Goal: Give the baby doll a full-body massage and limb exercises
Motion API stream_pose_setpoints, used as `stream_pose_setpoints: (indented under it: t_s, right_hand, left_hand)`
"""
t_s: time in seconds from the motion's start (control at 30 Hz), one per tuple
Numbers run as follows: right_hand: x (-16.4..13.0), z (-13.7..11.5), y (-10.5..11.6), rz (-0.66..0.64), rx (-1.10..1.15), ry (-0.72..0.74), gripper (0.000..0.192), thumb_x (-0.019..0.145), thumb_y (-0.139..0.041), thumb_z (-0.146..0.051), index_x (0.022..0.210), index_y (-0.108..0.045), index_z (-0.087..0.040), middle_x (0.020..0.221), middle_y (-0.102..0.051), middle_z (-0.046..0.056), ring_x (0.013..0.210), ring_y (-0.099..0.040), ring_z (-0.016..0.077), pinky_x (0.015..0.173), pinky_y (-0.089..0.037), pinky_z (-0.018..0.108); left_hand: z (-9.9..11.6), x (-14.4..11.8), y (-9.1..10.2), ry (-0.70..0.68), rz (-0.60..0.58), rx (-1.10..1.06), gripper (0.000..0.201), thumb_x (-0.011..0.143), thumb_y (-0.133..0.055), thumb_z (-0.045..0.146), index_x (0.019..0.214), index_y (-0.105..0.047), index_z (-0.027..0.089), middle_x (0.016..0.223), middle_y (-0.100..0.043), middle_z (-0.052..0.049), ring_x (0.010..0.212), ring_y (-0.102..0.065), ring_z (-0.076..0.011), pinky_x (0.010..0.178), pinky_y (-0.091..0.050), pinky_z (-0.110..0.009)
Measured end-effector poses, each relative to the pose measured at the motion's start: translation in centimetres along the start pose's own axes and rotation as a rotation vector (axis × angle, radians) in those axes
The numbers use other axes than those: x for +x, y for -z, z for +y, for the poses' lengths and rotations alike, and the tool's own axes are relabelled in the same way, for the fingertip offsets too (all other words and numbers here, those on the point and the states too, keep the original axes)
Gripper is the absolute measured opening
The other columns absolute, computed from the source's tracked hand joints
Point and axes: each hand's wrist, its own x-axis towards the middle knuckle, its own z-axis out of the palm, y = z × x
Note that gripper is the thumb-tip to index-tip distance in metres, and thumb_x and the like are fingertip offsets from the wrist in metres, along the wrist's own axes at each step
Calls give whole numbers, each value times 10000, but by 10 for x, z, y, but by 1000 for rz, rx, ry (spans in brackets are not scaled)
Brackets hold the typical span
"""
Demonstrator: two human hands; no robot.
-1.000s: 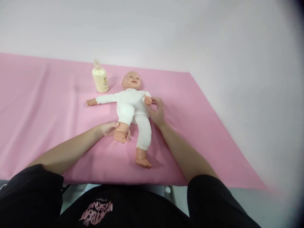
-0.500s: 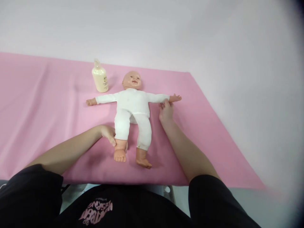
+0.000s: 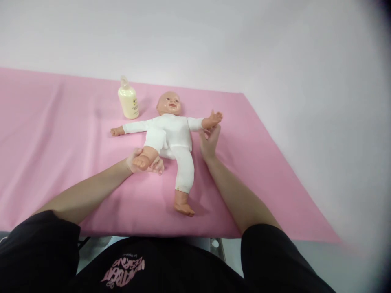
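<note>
A doll (image 3: pixel 176 134) lies face-up between both grips: the left hand (image 3: pixel 132 161) cups its raised ankle (image 3: pixel 150 153), the right hand (image 3: pixel 209 143) holds its wrist (image 3: pixel 207 123). Probably light, soft-bodied; smooth, firm skin may slip, so clothed limbs suit better.

It's a black T-shirt (image 3: pixel 171 264), wide short sleeves (image 3: pixel 275 260), chunky pink lettering (image 3: pixel 124 273) across the front, tiny unreadable line (image 3: pixel 130 255) beside it!
</note>
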Motion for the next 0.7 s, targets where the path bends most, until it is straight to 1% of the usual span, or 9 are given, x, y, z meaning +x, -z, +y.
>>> stream_pose_setpoints:
  t_s: [0.03, 0.07, 0.1, 0.17, 0.3, 0.47, 0.53, 0.6, 0.7]
  right_hand:
    - [-2, -7, -1, -52, -44, 75, 445, 921, -657, -469, 1284, -513, -255, 1234, -622, 99, 1099, -660, 243, 931, -584, 438]
    - [-5, -13, -2, -105, -88, 155, 418, 933, -652, -449, 1279, -530, -250, 1214, -635, 102, 1105, -656, 256, 963, -572, 465]
    - [-7, -18, -2, -156, -129, 227, 390, 944, -644, -430, 1274, -545, -248, 1203, -645, 106, 1120, -650, 270, 997, -556, 491]
    - [-10, -24, -2, -244, -195, 326, 350, 964, -625, -402, 1275, -564, -253, 1211, -661, 112, 1159, -636, 293, 1053, -521, 528]
    - [-10, -28, -1, -368, -301, 397, 304, 991, -584, -373, 1278, -601, -272, 1207, -677, 109, 1167, -631, 301, 1064, -506, 534]
    - [-10, -30, -2, -484, -408, 433, 305, 1013, -520, -328, 1285, -652, -291, 1222, -674, 103, 1174, -629, 288, 1076, -501, 525]
    - [-11, -31, -2, -495, -414, 426, 305, 1014, -513, -323, 1280, -659, -292, 1219, -675, 104, 1179, -630, 288, 1082, -499, 526]
    - [-12, -31, -3, -471, -389, 417, 293, 1007, -530, -335, 1268, -655, -289, 1213, -674, 106, 1177, -632, 289, 1080, -505, 529]
    - [-11, -29, -4, -344, -275, 364, 311, 978, -590, -386, 1266, -615, -271, 1220, -656, 113, 1196, -622, 292, 1096, -507, 540]
  left_hand:
    - [5, 0, -4, -7, -47, -20, 709, 532, -592, 929, 562, -448, 236, 628, -518, -68, 729, -589, -280, 750, -530, -457]
    - [10, 0, -7, -17, -67, -41, 692, 548, -625, 898, 570, -461, 227, 654, -526, -61, 732, -578, -262, 751, -523, -432]
    - [16, 0, -11, -28, -59, -59, 671, 576, -648, 866, 586, -480, 217, 679, -537, -57, 743, -573, -250, 757, -516, -414]
    - [23, 0, -17, -48, 10, -83, 636, 630, -672, 819, 619, -521, 201, 712, -557, -53, 760, -575, -238, 768, -507, -391]
    - [23, 3, -20, -55, 62, -109, 613, 667, -711, 769, 664, -597, 166, 738, -603, -59, 783, -609, -236, 781, -508, -371]
    - [16, 5, -15, -40, 68, -115, 586, 736, -710, 710, 748, -651, 127, 813, -685, -91, 826, -662, -238, 852, -534, -368]
    - [15, 5, -14, -30, 65, -108, 574, 758, -706, 695, 751, -654, 124, 833, -697, -92, 830, -671, -231, 877, -540, -364]
    - [15, 4, -13, -17, 46, -96, 582, 759, -699, 707, 757, -660, 127, 844, -693, -88, 837, -674, -227, 873, -546, -355]
    - [14, 1, -10, 9, -58, -70, 652, 685, -685, 796, 750, -666, 148, 866, -673, -95, 837, -668, -242, 841, -563, -376]
